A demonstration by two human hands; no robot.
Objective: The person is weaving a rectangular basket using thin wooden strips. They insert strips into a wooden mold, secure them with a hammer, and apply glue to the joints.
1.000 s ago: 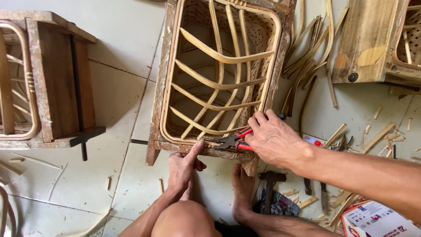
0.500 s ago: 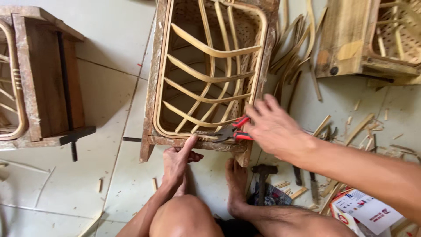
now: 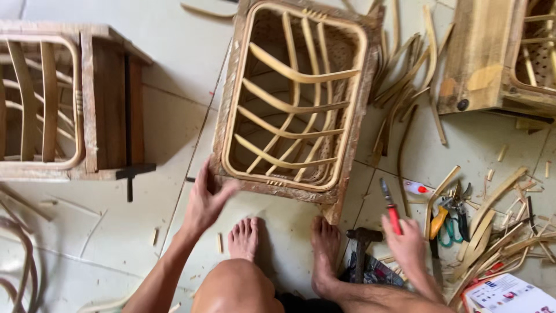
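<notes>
A wooden frame with curved rattan slats [image 3: 292,98] lies on the tiled floor in front of my bare feet. My left hand [image 3: 205,200] rests against its near left corner, fingers spread on the wood. Off to the right, my right hand [image 3: 405,243] is low over the floor and grips red-handled pliers [image 3: 389,206], whose tip points away from me. A hammer [image 3: 362,249] lies just left of that hand, beside my right foot.
A second rattan frame [image 3: 63,104] stands at the left and a third [image 3: 498,58] at the top right. Loose rattan strips [image 3: 405,75] and offcuts litter the floor on the right, with orange-handled cutters [image 3: 449,211] and a printed box [image 3: 509,293].
My right hand has pulled the pliers away from the frame's near edge and down to the right. My left hand has shifted left to the frame's corner.
</notes>
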